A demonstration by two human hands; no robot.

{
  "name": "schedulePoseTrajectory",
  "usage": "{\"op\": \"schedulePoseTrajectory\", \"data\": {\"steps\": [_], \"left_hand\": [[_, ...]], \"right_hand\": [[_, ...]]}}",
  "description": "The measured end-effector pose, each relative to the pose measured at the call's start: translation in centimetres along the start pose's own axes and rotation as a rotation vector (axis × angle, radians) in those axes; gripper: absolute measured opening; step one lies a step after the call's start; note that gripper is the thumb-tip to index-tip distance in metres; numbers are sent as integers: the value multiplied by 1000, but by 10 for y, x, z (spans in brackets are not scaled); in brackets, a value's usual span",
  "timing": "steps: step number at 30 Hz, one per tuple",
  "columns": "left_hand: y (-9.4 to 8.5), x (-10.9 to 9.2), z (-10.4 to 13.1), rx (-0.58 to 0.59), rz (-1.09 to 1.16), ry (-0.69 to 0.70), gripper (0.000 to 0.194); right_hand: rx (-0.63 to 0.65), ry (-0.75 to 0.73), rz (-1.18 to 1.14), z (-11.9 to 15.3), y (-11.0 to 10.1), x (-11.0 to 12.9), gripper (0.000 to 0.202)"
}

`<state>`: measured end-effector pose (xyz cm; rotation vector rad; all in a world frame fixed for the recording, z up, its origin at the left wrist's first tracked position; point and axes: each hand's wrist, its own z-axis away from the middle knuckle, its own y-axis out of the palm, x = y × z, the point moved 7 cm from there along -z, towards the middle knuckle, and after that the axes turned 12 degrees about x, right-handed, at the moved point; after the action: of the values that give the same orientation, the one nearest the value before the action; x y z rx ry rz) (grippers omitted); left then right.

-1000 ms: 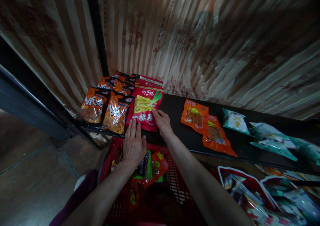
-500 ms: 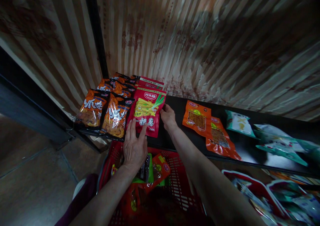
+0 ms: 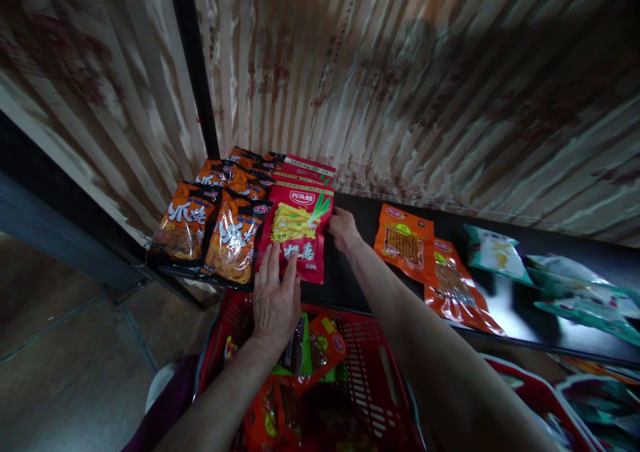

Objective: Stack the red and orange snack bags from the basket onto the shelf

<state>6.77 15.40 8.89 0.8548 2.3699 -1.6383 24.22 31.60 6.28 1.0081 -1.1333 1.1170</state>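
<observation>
A red snack bag with yellow sticks and green onion printed on it lies on the black shelf, over another red bag behind it. My left hand rests its outstretched fingers on the lower front of the bag. At the bag's right edge, my right hand is closed on the side, its fingertips partly hidden. Orange and black snack bags stand in rows just left of the red one.
Below the shelf edge sits a red basket with several packets in it. Orange packets and teal-and-white bags lie farther right on the shelf. A pleated curtain hangs behind, and a dark post rises at left.
The view has shifted slightly, so the shelf goods appear a little lower and farther right. Both hands stay at the red snack bag in nearly the same pose.
</observation>
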Motion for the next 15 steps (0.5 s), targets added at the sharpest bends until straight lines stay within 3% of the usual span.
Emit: {"op": "schedulePoseTrajectory", "data": {"steps": [9,15], "left_hand": [[3,1,-3,10,28,-8,48],[6,-1,-5,39,19,-13,51]], "right_hand": [[23,46,39,-2,9,3,20],[-36,10,63,-8,1,7,21]]}}
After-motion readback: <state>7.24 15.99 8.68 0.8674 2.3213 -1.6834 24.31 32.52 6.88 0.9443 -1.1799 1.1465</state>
